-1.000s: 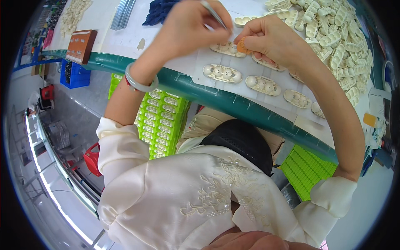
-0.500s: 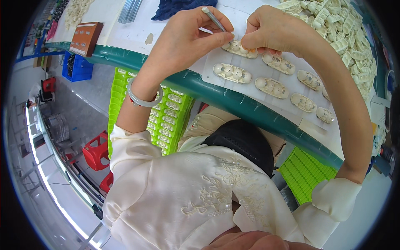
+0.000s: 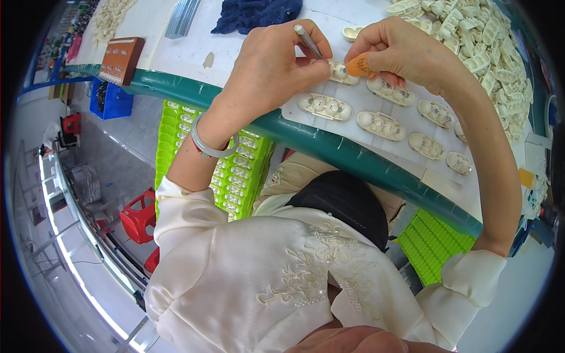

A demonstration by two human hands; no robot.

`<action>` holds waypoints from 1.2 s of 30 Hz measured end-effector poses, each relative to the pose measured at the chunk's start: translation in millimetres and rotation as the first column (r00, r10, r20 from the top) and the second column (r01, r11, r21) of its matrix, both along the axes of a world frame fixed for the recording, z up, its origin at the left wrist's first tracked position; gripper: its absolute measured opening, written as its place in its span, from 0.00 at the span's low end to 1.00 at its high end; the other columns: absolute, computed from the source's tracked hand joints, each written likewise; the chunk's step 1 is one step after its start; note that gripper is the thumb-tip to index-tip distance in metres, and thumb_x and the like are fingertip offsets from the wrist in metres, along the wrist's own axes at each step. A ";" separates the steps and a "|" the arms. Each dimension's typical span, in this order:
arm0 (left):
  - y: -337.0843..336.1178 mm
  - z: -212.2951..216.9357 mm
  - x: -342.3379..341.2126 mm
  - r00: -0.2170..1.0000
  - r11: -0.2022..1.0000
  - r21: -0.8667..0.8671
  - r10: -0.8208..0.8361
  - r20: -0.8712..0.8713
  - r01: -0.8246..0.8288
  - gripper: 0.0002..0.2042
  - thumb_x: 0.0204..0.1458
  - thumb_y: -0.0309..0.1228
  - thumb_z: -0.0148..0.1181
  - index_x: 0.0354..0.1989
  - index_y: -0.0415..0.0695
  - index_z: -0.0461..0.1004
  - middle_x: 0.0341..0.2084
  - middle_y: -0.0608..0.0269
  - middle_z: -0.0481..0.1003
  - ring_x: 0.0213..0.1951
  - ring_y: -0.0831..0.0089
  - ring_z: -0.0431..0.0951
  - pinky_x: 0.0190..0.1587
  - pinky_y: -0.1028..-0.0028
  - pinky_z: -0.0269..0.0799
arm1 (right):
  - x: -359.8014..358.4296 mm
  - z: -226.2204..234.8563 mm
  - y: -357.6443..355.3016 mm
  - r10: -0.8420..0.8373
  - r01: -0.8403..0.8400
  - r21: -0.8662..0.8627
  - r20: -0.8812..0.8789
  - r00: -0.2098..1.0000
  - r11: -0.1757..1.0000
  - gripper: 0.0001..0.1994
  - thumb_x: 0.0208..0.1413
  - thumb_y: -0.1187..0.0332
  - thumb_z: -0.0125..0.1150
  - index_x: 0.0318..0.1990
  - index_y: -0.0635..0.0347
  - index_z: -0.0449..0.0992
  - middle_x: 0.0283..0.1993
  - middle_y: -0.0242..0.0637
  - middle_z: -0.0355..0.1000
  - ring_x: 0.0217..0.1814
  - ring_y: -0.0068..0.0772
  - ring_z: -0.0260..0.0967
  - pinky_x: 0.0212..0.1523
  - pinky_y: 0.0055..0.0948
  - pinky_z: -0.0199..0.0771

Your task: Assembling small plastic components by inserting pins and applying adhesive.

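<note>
My left hand [image 3: 276, 65] is closed around a slim metal rod-shaped tool [image 3: 307, 40], which slants down toward a cream moulded plastic piece [image 3: 342, 73] on the white board. At that piece's right end is my right hand [image 3: 406, 53], fingers curled in. A ribbed orange finger cover [image 3: 359, 65] on one of its digits meets the piece. Whether anything small is pinched there is hidden. Similar long cream pieces with rounded bumps lie in rows nearby, one [image 3: 325, 106] below my left fingers and another [image 3: 390, 91] under my right hand.
A big heap of cream plastic parts [image 3: 488, 59] covers the table's right side. Dark blue cloth [image 3: 256, 15] lies at the back, a brown block [image 3: 122, 60] at the left. The green table edge [image 3: 353, 150] curves before me; a lime-green tray [image 3: 238, 176] of pieces sits below.
My right hand has drawn back slightly right and down, uncovering the orange finger cover and another cream part behind. My left hand, still with the metal tool, has shifted a little right and down.
</note>
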State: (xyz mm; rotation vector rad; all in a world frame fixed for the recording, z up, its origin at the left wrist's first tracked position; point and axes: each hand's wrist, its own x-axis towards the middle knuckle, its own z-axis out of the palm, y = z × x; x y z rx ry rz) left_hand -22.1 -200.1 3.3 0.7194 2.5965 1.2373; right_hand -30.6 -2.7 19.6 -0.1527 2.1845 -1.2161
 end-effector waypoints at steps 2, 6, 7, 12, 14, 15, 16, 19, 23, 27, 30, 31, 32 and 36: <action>0.3 -0.7 0.9 0.999 1.000 -0.009 -0.001 -0.046 0.000 0.04 0.42 0.20 0.59 0.27 0.37 0.72 0.24 0.68 0.74 0.29 0.84 0.74 0.34 0.83 0.73 | 1.8 1.5 2.4 -0.035 0.033 -0.049 -0.042 0.998 0.998 0.07 0.43 0.71 0.58 0.29 0.66 0.76 0.20 0.33 0.69 0.16 0.16 0.59 0.15 0.18 0.59; 0.0 -1.3 2.3 1.000 1.000 -0.014 0.015 -0.015 -0.015 0.04 0.42 0.20 0.59 0.27 0.37 0.72 0.23 0.68 0.74 0.29 0.84 0.74 0.33 0.83 0.72 | -2.3 -5.4 -10.7 -0.013 0.003 -0.082 -0.116 0.993 0.997 0.07 0.44 0.72 0.57 0.31 0.66 0.77 0.20 0.33 0.69 0.16 0.17 0.59 0.15 0.19 0.59; -0.2 -2.5 2.7 0.999 1.000 0.005 0.014 -0.041 -0.014 0.03 0.42 0.20 0.58 0.27 0.38 0.72 0.23 0.68 0.74 0.28 0.85 0.74 0.33 0.84 0.72 | -3.3 -7.4 -14.1 -0.002 -0.007 -0.083 -0.107 0.994 0.997 0.07 0.45 0.74 0.55 0.31 0.67 0.77 0.20 0.33 0.68 0.14 0.15 0.57 0.13 0.17 0.55; -0.6 -3.6 1.0 0.998 1.000 0.027 -0.006 -0.064 0.007 0.03 0.42 0.21 0.58 0.27 0.38 0.73 0.23 0.68 0.75 0.28 0.85 0.74 0.33 0.84 0.72 | -8.5 -11.1 -11.3 -0.034 0.043 -0.161 0.060 0.998 0.986 0.06 0.46 0.75 0.55 0.31 0.67 0.76 0.19 0.33 0.67 0.12 0.12 0.54 0.10 0.14 0.51; -0.5 -3.0 1.1 0.996 1.000 0.016 -0.004 -0.090 0.005 0.03 0.42 0.20 0.58 0.27 0.38 0.72 0.23 0.68 0.74 0.28 0.85 0.73 0.33 0.84 0.72 | -9.1 -14.2 -9.3 -0.039 0.052 -0.179 0.074 0.997 0.982 0.04 0.47 0.75 0.57 0.30 0.67 0.76 0.19 0.32 0.67 0.12 0.12 0.54 0.10 0.14 0.50; -0.8 -4.6 0.4 0.996 1.000 0.019 0.000 -0.086 0.002 0.03 0.42 0.20 0.58 0.27 0.38 0.72 0.23 0.68 0.74 0.28 0.85 0.73 0.33 0.84 0.72 | -9.5 -14.5 -9.8 -0.036 0.049 -0.177 0.078 0.996 0.983 0.04 0.47 0.75 0.57 0.30 0.67 0.76 0.19 0.32 0.67 0.12 0.12 0.54 0.10 0.14 0.50; 0.3 -6.5 -0.7 0.996 0.999 0.050 0.010 -0.092 -0.005 0.04 0.39 0.22 0.59 0.25 0.39 0.73 0.20 0.65 0.74 0.25 0.80 0.75 0.30 0.82 0.71 | -9.8 -14.1 -9.7 -0.046 0.057 -0.153 0.078 0.996 0.987 0.04 0.47 0.76 0.58 0.30 0.67 0.76 0.19 0.32 0.67 0.12 0.12 0.54 0.10 0.14 0.49; -0.3 -4.7 -0.7 0.997 0.999 0.046 -0.002 -0.076 0.006 0.04 0.39 0.22 0.59 0.25 0.39 0.73 0.20 0.65 0.74 0.25 0.80 0.74 0.30 0.82 0.71 | -9.5 -12.9 -9.7 -0.060 0.070 -0.119 0.085 0.995 0.990 0.04 0.47 0.76 0.58 0.30 0.66 0.76 0.18 0.31 0.67 0.12 0.11 0.54 0.10 0.14 0.49; -1.4 -9.8 -3.1 0.994 0.996 0.086 0.016 -0.109 -0.007 0.05 0.36 0.25 0.61 0.23 0.40 0.74 0.17 0.60 0.74 0.22 0.74 0.77 0.26 0.79 0.70 | -10.2 -18.3 -7.9 -0.037 0.048 -0.143 0.082 0.996 0.988 0.03 0.47 0.75 0.58 0.29 0.65 0.76 0.17 0.31 0.66 0.12 0.11 0.54 0.10 0.13 0.48; 1.1 -0.2 -2.9 0.998 0.999 0.010 -0.044 -0.049 0.044 0.04 0.41 0.20 0.57 0.27 0.37 0.72 0.22 0.67 0.74 0.28 0.84 0.73 0.32 0.83 0.72 | -10.0 -16.7 -7.0 -0.057 0.067 -0.116 0.085 0.995 0.991 0.03 0.47 0.75 0.59 0.29 0.65 0.76 0.17 0.30 0.66 0.12 0.11 0.53 0.10 0.13 0.48; 3.4 1.0 -4.7 0.997 0.997 -0.040 -0.063 -0.037 0.062 0.04 0.40 0.20 0.56 0.27 0.37 0.72 0.23 0.67 0.73 0.28 0.84 0.73 0.32 0.84 0.72 | -7.3 -16.2 -6.2 -0.085 0.094 -0.107 0.084 0.993 0.990 0.04 0.46 0.74 0.59 0.28 0.65 0.76 0.17 0.30 0.65 0.11 0.11 0.52 0.10 0.13 0.47; 1.6 0.5 -7.7 0.997 0.997 -0.020 -0.073 -0.009 0.072 0.04 0.40 0.20 0.57 0.27 0.37 0.72 0.23 0.67 0.74 0.28 0.84 0.73 0.32 0.83 0.72 | -6.6 -16.2 -8.4 -0.093 0.105 -0.131 0.098 0.991 0.986 0.04 0.46 0.74 0.58 0.29 0.65 0.76 0.17 0.30 0.65 0.11 0.11 0.52 0.10 0.14 0.47; -1.2 -0.5 -11.7 0.996 0.997 0.000 -0.083 0.020 0.083 0.04 0.41 0.20 0.57 0.27 0.37 0.72 0.23 0.67 0.74 0.27 0.83 0.73 0.32 0.83 0.72 | -6.2 -15.6 -10.8 -0.101 0.118 -0.156 0.111 0.989 0.981 0.05 0.45 0.73 0.57 0.29 0.65 0.76 0.17 0.30 0.65 0.11 0.11 0.52 0.10 0.14 0.47; -33.2 -9.5 -35.9 0.966 0.935 0.318 0.081 0.246 -0.159 0.06 0.43 0.24 0.61 0.29 0.38 0.73 0.23 0.63 0.75 0.28 0.79 0.76 0.32 0.82 0.72 | -7.0 -6.4 -23.8 -0.128 0.145 -0.111 0.147 0.981 0.983 0.06 0.45 0.72 0.56 0.29 0.65 0.76 0.16 0.29 0.64 0.12 0.11 0.52 0.10 0.15 0.47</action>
